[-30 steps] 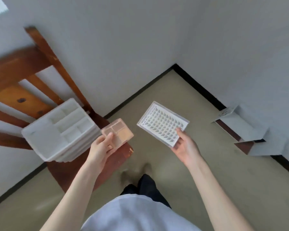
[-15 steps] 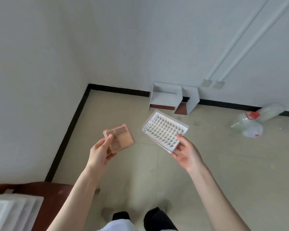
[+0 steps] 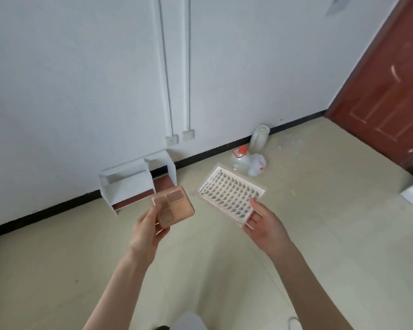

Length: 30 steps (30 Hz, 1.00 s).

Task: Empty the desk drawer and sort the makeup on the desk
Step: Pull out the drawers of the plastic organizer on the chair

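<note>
Right now your left hand (image 3: 146,231) grips a square, pink plastic eyeshadow palette (image 3: 173,209) by its near corner, thumb on top and fingers curled beneath, holding it face up at about 11 o'clock from the middle of your view. Your right hand (image 3: 265,226) pinches a flat, clear rectangular false-lash case (image 3: 231,195) at its near edge, thumb pressed on the lid; it sits at about 1 o'clock, tilted, just beside the palette but not touching it. Both are held in the air over the beige floor (image 3: 320,234). Beyond them, at 12 o'clock, a small white shelf unit (image 3: 129,184) stands against the white wall (image 3: 81,79). At 1 o'clock, clear plastic bottles (image 3: 240,160) lie by the skirting. A red-brown door (image 3: 391,91) fills 2 o'clock.
</note>
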{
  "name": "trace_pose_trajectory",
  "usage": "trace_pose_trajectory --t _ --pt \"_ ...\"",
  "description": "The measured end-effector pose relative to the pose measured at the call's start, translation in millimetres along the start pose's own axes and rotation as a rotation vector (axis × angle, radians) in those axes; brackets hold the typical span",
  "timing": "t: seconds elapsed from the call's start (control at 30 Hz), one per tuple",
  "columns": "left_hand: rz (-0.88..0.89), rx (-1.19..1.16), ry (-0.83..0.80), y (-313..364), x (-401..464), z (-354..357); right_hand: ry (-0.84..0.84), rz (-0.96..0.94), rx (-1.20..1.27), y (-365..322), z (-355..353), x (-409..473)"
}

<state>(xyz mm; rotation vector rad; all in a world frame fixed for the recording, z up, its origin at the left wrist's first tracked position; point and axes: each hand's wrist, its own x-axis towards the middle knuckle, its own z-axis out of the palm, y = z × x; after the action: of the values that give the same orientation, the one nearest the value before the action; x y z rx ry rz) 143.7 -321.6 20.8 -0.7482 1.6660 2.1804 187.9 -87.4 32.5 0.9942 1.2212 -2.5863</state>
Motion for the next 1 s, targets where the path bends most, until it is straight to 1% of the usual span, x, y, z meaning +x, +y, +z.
trace_pose_trajectory --t 0.1,0.2,0.3,0.5,0.73,0.93,1.0 --pt "0.006 0.105 -0.158 4 12 79 0.078 -0.079 0.112 -39 -47 -4" --pt "0.002 0.195 -0.283 5 21 156 0.174 -0.156 0.276 -75 -90 -6" --pt "-0.019 0.249 -0.394 -2 30 229 0.256 -0.227 0.382 -110 -131 -4" --pt "-0.118 0.304 -0.52 -30 58 369 0.381 -0.311 0.478 -194 -206 32" --pt "-0.128 0.403 -0.618 -33 87 559 0.508 -0.43 0.567 -321 -291 57" --pt "-0.166 0.574 -0.801 -78 69 694 0.607 -0.516 0.693 -380 -379 53" --pt "-0.184 0.616 -0.83 -98 63 736 0.64 -0.517 0.709 -397 -413 57"
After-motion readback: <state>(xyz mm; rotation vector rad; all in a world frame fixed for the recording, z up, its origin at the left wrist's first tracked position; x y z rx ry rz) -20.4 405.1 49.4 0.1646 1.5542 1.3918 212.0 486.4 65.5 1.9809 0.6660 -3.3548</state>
